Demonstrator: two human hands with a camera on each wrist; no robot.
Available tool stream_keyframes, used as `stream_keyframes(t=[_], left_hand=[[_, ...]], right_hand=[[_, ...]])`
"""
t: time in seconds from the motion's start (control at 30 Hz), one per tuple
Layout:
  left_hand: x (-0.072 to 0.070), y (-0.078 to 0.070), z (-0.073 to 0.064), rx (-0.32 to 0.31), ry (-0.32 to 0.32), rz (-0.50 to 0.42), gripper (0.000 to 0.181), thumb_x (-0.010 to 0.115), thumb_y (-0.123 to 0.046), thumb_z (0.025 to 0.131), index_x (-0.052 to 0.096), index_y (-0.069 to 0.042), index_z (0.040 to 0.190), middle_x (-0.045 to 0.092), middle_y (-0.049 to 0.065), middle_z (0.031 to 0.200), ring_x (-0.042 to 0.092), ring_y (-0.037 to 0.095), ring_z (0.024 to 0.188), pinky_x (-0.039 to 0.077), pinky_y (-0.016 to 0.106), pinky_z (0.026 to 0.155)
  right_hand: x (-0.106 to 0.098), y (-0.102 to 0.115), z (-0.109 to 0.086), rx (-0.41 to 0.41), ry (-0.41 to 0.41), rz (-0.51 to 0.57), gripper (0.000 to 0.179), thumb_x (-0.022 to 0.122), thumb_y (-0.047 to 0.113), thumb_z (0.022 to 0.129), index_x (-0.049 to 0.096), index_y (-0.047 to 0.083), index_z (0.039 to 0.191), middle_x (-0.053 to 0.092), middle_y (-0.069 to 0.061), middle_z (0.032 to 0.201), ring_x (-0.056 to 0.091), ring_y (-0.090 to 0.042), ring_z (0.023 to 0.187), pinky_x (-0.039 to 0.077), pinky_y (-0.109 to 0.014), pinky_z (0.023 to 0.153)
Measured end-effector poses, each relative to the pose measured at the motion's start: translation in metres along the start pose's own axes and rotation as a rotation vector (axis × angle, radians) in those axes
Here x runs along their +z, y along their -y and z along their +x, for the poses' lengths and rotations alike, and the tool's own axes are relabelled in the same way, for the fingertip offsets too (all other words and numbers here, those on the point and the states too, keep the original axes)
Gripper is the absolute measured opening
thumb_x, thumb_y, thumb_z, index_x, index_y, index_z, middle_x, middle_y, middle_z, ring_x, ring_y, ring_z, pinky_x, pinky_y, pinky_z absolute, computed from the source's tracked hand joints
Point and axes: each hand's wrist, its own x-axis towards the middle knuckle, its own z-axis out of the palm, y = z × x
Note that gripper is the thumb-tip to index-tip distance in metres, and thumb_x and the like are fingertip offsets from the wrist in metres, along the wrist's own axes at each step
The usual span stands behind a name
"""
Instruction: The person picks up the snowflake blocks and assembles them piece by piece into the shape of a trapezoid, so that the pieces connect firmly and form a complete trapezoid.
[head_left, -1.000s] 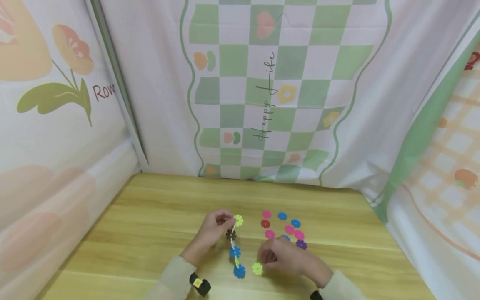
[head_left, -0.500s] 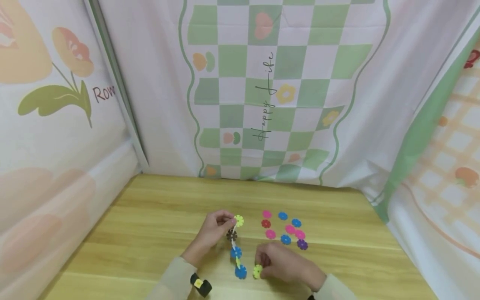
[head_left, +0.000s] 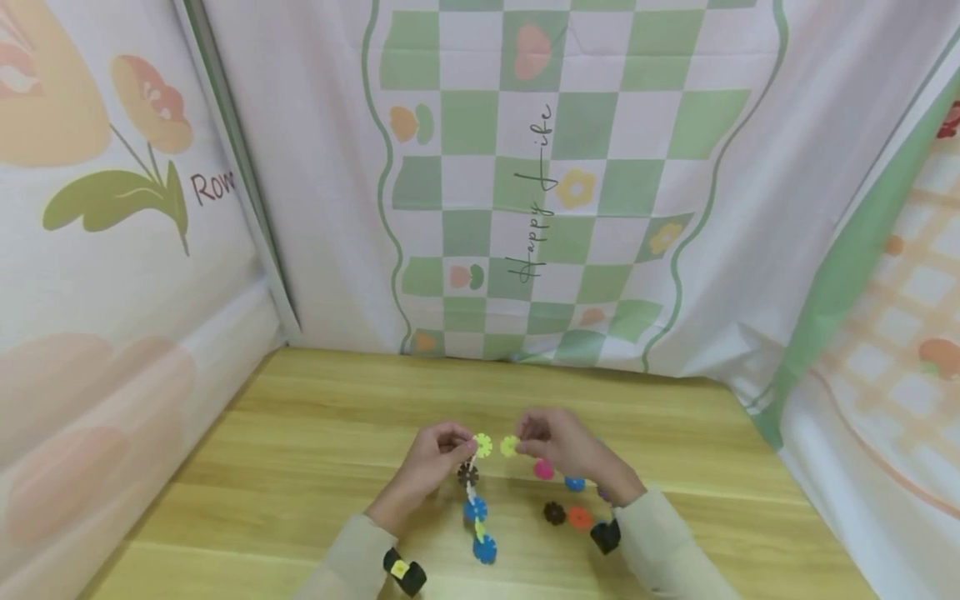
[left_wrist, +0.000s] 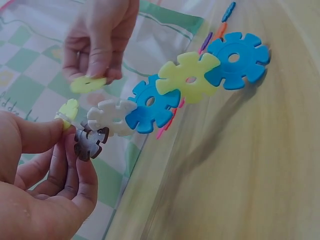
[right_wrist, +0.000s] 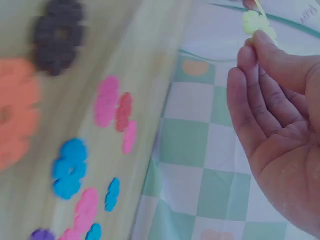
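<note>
My left hand (head_left: 429, 462) pinches the upper end of a chain of notched plastic discs, where a yellow-green disc (head_left: 483, 445) sticks out past the thumb. Below it the chain runs through a brown disc (left_wrist: 90, 144), a white disc (left_wrist: 111, 117), a blue disc (left_wrist: 146, 111), another yellow-green disc (left_wrist: 176, 74) and a last blue disc (left_wrist: 245, 60), lowest and nearest the person. Thumb and fingers of my right hand (head_left: 562, 450) pinch a loose yellow-green disc (head_left: 509, 447) by its edge. It faces the chain's top disc across a small gap.
Loose discs lie on the wooden table (head_left: 337, 408) under and beside the right forearm: brown (head_left: 554, 512), orange (head_left: 580, 517), pink (head_left: 543, 468), blue (head_left: 574, 483), with red (right_wrist: 123, 112) and purple (right_wrist: 42, 235) among them. A checked curtain (head_left: 480, 179) hangs behind the table.
My right hand has picked the yellow-green disc up from the near table and carried it away from the person, up beside the chain's top. The left hand has barely moved.
</note>
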Motion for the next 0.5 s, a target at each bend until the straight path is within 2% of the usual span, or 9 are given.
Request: stream_keyframes(t=[0.13,0.23,0.5], left_hand=[[0.002,0.0,0.0,0.013,0.014,-0.002,0.019,0.072,-0.015,0.1,0.07,0.0,0.111,0.072,0.009,0.101,0.067,0.015,0.09,0.057,0.024,0.083],[0.003,0.002,0.001,0.023,0.018,-0.003,0.017,0.072,-0.012,0.099,0.071,0.001,0.108,0.073,0.009,0.1,0.066,0.014,0.09,0.056,0.023,0.083],[0.004,0.001,0.002,0.036,0.005,-0.005,0.013,0.072,-0.007,0.098,0.071,0.003,0.106,0.072,0.008,0.096,0.064,0.014,0.088,0.055,0.021,0.079]], right_hand=[[-0.002,0.002,0.013,-0.023,-0.05,0.036,0.004,0.072,0.008,0.1,0.07,0.01,0.103,0.075,-0.006,0.095,0.073,-0.021,0.085,0.063,-0.031,0.076],[0.002,0.002,0.018,-0.029,-0.072,0.072,0.005,0.071,0.008,0.1,0.07,0.01,0.104,0.074,-0.006,0.099,0.073,-0.02,0.091,0.063,-0.027,0.081],[0.012,-0.004,0.025,-0.088,-0.074,0.144,0.005,0.071,0.008,0.1,0.07,0.008,0.104,0.073,-0.008,0.1,0.07,-0.012,0.092,0.062,-0.026,0.085]])
